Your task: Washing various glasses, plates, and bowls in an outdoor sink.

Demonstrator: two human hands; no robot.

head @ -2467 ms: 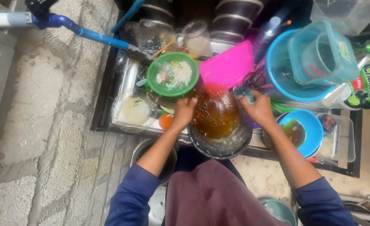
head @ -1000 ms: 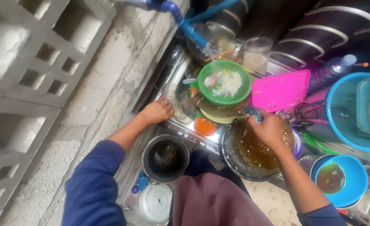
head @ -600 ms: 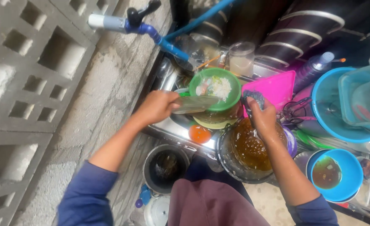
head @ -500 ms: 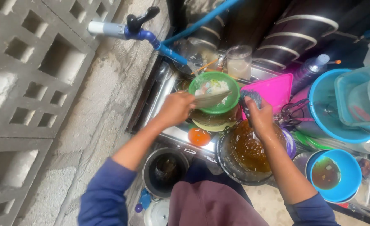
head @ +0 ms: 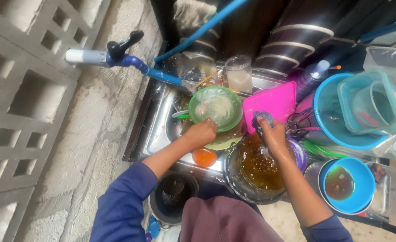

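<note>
Since the earlier frame, the left hand (head: 201,132) has dropped the clear plate and now grips the near rim of the green bowl (head: 216,107) in the sink (head: 158,130). Fingers of the right hand (head: 269,132) are closed round a dark scrubber (head: 258,120) above the brown-stained pot (head: 256,168), beside the pink board (head: 271,102).

One camera, worn on the person's head, looks steeply down from close above at a sink (head: 162,130) crowded with dishes. The block wall (head: 36,112) fills the left of the frame, the tap (head: 117,58) sits upper left, and both forearms rise from the bottom edge toward the centre.
</note>
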